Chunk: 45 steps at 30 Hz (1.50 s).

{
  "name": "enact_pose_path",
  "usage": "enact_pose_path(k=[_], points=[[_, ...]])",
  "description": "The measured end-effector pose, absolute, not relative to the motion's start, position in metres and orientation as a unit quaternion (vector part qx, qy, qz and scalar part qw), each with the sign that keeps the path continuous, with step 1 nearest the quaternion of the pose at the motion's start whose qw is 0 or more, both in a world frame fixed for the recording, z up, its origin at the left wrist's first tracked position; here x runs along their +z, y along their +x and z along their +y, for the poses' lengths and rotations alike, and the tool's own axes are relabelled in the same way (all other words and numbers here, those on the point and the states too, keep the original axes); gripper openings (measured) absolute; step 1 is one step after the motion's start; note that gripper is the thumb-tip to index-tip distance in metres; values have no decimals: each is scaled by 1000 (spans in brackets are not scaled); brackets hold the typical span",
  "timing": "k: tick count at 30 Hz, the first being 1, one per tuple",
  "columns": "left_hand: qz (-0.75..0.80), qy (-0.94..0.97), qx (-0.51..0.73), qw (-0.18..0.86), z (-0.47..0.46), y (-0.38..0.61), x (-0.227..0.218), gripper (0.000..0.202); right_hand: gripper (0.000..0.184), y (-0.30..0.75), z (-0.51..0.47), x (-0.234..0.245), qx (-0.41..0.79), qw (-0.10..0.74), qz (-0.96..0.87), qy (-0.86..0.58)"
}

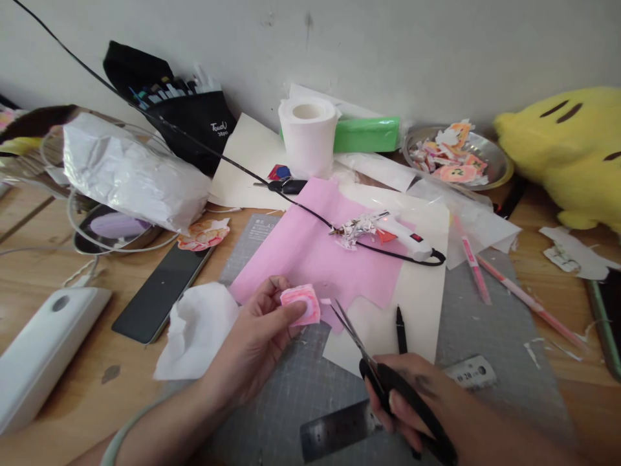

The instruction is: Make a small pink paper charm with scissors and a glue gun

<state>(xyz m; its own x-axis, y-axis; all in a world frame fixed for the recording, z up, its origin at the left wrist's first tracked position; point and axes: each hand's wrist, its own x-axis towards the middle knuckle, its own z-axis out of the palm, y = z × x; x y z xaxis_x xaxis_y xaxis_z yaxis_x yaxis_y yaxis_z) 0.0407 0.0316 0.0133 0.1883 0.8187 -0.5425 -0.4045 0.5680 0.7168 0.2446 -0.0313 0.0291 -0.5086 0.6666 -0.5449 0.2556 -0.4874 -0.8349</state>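
Observation:
My left hand [262, 327] pinches a small pink-and-white coloured paper piece [299, 303] between thumb and fingers, over the pink sheet's lower edge. Black-handled scissors [371, 369] are in my right hand [422, 395], fingers through the loops. Their blades are slightly parted and point up and left toward the paper. A tiny pink strip [326, 301] shows between the paper and the blade tips. Under my right hand lies a steel ruler [334, 430], partly hidden, on the grey cutting mat [276, 395]. A black pen [401, 330] lies just beyond that hand.
A glue gun [402, 236] with its black cord rests on the pink sheet [286, 259]. Behind stand a toilet paper roll [309, 139] and a metal bowl of paper cutouts [499, 162]. At left are a phone [162, 291], crumpled tissue [198, 333] and a white box-shaped device [53, 349].

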Motion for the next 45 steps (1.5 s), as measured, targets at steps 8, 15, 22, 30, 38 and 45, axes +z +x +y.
enact_pose_path(k=[8, 15, 22, 30, 38, 45], points=[[482, 263, 385, 742, 27, 42, 12, 40, 24, 238, -33, 23, 708, 120, -486, -499], [475, 331, 340, 741, 24, 43, 9, 37, 35, 242, -41, 10, 725, 162, -455, -491], [472, 332, 338, 744, 24, 43, 8, 36, 38, 244, -45, -4, 755, 178, -410, -481], [478, 336, 323, 745, 24, 41, 6, 35, 43, 241, -46, -6, 745, 210, -426, -469], [485, 325, 319, 746, 25, 41, 9, 33, 42, 239, -45, -5, 732, 205, -449, -470], [495, 314, 321, 744, 25, 41, 11, 33, 47, 238, -47, -5, 714, 199, -452, -496]])
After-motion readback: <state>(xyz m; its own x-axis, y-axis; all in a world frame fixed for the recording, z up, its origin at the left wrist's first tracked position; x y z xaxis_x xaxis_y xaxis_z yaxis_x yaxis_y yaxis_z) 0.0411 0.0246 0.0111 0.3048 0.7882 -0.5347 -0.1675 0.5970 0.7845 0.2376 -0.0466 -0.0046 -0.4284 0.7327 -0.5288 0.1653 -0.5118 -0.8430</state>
